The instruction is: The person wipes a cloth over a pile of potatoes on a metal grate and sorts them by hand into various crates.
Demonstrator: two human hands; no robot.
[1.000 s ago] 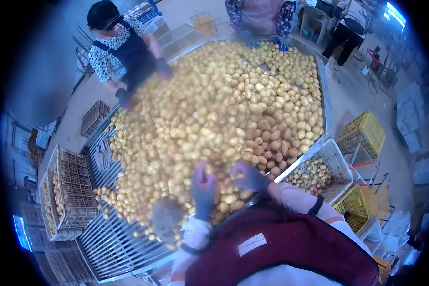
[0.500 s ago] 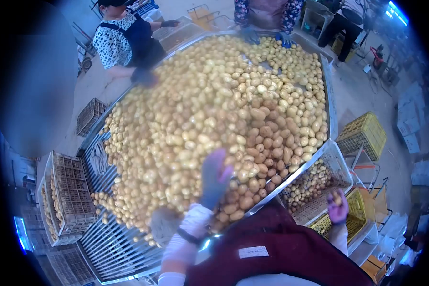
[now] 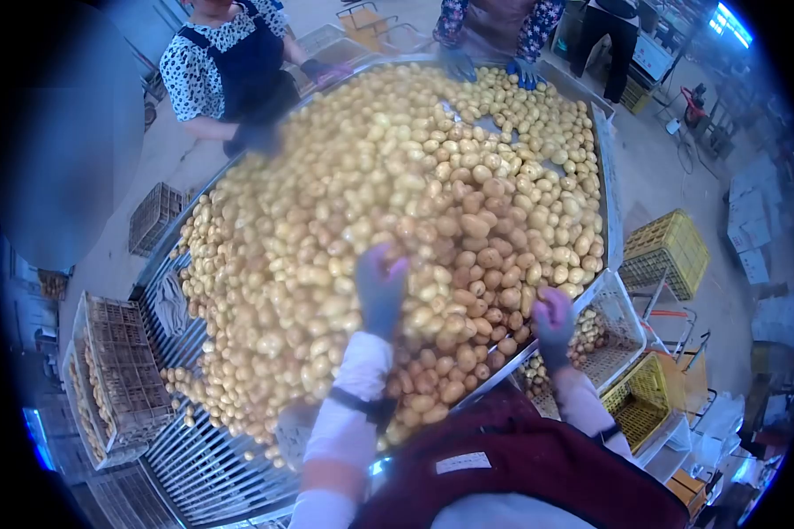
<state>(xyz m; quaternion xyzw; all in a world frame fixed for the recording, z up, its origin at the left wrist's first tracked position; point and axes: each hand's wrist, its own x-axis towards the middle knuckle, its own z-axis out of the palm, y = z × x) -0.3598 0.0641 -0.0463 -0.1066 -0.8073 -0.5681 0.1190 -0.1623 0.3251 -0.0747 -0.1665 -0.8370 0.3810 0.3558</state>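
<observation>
Potatoes (image 3: 300, 256) heaped on the table (image 3: 614, 198); left hand (image 3: 382, 298) over them, toward 6 o'clock, thumb and fingers apart; right hand (image 3: 553, 324) at 4 o'clock, near the white crate (image 3: 615, 363), fingers curled, closure indeterminable

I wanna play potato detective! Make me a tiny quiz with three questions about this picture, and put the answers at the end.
1. True or false: the person's left hand is over the metal slats.
2. Which is nearer the right hand?
a) the folded grey cloth
b) the white crate
3. Fill in the blank: the label on the dark red apron is ____.

Key: 1. False, it is over the potatoes. 2. b. 3. White.
</observation>
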